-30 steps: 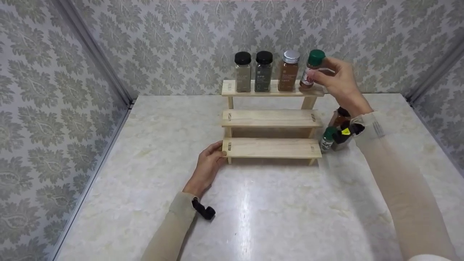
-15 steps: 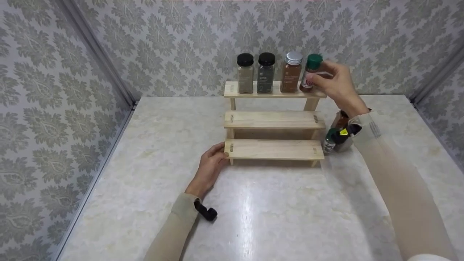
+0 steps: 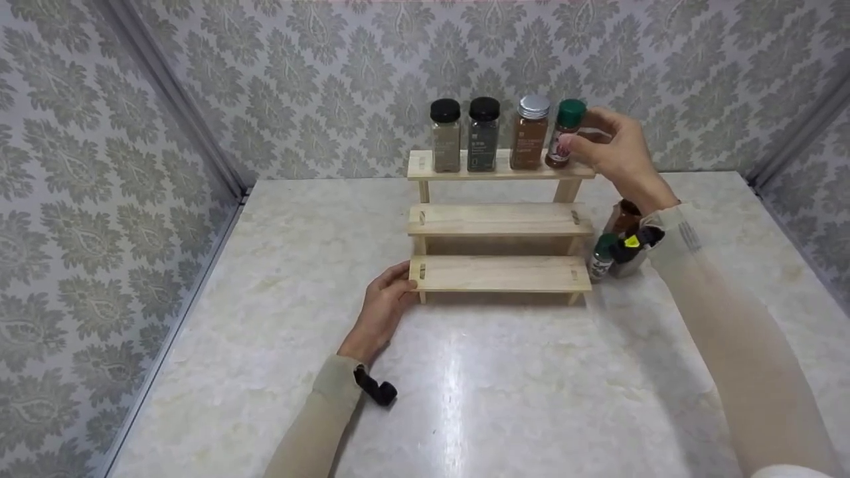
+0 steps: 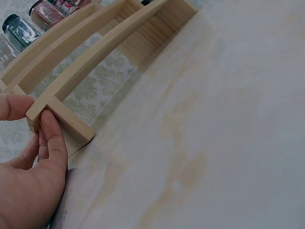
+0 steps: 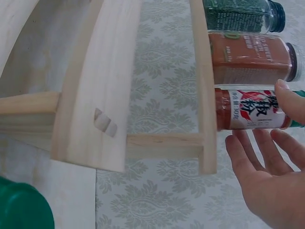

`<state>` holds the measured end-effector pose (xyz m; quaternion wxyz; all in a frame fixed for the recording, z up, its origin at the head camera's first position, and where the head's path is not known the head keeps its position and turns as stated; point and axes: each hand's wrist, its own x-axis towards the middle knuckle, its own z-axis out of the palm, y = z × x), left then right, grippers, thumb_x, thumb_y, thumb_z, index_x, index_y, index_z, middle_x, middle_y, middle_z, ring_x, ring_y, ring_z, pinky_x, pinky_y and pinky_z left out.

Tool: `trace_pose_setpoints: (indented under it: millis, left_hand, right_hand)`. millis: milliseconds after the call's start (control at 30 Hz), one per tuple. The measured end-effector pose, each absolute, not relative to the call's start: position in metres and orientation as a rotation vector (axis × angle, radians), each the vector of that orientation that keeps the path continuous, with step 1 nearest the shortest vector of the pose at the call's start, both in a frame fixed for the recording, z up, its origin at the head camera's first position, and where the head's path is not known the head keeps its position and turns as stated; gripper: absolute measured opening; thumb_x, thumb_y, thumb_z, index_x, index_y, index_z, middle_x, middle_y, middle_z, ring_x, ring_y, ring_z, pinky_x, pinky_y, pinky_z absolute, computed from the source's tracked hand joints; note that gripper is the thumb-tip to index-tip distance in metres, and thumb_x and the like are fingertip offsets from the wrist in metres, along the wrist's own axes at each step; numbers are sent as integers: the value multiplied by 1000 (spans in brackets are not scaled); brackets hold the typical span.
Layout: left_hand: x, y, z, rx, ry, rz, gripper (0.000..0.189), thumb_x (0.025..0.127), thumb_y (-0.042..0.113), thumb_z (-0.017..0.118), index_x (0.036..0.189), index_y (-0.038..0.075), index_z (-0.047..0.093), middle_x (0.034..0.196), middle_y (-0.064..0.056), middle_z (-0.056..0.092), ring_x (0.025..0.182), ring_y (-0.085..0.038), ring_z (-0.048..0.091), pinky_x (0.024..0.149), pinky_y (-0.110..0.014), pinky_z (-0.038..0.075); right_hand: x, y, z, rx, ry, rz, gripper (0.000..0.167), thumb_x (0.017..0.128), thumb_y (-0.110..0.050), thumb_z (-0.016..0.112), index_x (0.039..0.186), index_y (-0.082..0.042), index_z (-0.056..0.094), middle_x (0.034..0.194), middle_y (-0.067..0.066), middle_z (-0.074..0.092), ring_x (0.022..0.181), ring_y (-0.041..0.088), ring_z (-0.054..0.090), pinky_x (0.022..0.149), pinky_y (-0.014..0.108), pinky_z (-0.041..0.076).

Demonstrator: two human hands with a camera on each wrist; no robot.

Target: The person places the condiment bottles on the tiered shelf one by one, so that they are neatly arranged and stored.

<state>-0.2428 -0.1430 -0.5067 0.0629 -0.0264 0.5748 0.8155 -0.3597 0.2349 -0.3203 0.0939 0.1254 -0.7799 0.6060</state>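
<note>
A three-tier wooden shelf stands on the table. My left hand grips the left end of its lowest tier, thumb on top and fingers curled underneath in the left wrist view. My right hand holds a small spice jar with a green cap, upright at the right end of the top tier. In the right wrist view the thumb lies on this jar's upper part, and its base meets the board. Left of it stand a silver-capped jar of reddish-brown powder and two black-capped jars, one dark green, one greyish.
Beside the shelf's right side, partly under my right wrist, stand a small green-capped jar and a jar with reddish-brown contents. A patterned wall rises behind the pale marbled table.
The green-capped jar in my right hand has gone from slightly tilted to upright and moved a little left, closer to the silver-capped jar. My left hand keeps its grip on the shelf.
</note>
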Motion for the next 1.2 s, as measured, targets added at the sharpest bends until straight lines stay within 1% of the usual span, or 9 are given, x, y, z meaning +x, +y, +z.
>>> trace_pose_setpoints:
  millis: [100,267,367,500,700,867,1033,1100,1200]
  left_hand:
    - [-243,-144,-507,-88,1728,2462,57,98,1,57,154,-5,48,151,-23,53,129,-25,60,104,-30,54]
    - [-242,-146,-506,-98,1723,2458,56,100,1,57,154,-5,47,152,-22,52,132,-26,59,106,-30,53]
    - [-241,-148,-506,-97,1712,2465,55,100,1,56,154,-5,46,150,-22,51,130,-26,59,104,-30,54]
    - [-241,-150,-506,-107,1716,2466,55,100,0,56,154,-5,46,150,-21,52,128,-25,60,102,-30,54]
    - [-241,-150,-504,-117,1735,2447,57,101,3,57,156,-3,45,154,-21,51,136,-29,57,107,-31,53]
    - [-241,-149,-505,-104,1744,2433,57,101,4,58,156,-2,45,156,-20,50,139,-30,56,108,-32,53]
    - [-241,-146,-505,-89,1732,2433,57,102,4,58,157,-2,45,157,-20,50,140,-30,55,109,-32,52]
    - [-241,-145,-504,-98,1728,2438,57,101,4,58,156,-2,46,156,-20,51,139,-30,56,109,-32,52]
    - [-241,-143,-505,-95,1734,2434,57,100,4,59,156,-2,46,156,-20,51,139,-30,56,108,-32,53]
  right_hand:
    - [-354,240,-316,368,-2310,1815,50,96,-18,82,144,-12,67,138,6,68,123,18,68,99,22,57]
    - [-342,252,-311,382,-2342,1773,58,97,-21,80,150,-10,60,145,10,65,125,16,67,100,20,56]
    - [-334,261,-312,407,-2362,1719,56,99,-22,78,151,-11,60,145,12,65,122,13,68,100,19,56]
    - [-322,273,-317,429,-2377,1662,52,100,-23,76,149,-11,62,143,9,66,119,9,68,98,19,56]
    - [-307,293,-330,414,-2418,1603,51,102,-24,74,149,-10,61,143,9,66,120,7,67,99,18,55]
    - [-294,310,-344,369,-2465,1544,50,103,-27,73,149,-12,62,144,9,66,122,4,65,98,15,54]
    - [-283,327,-363,358,-2483,1490,48,103,-26,73,148,-12,63,142,8,68,117,0,67,91,16,56]
    - [-279,334,-371,356,-2489,1493,48,103,-26,72,148,-12,63,140,5,69,116,-1,67,89,17,57]
    - [-274,343,-382,355,-2494,1506,48,104,-24,72,149,-10,62,140,4,69,117,0,67,90,15,56]
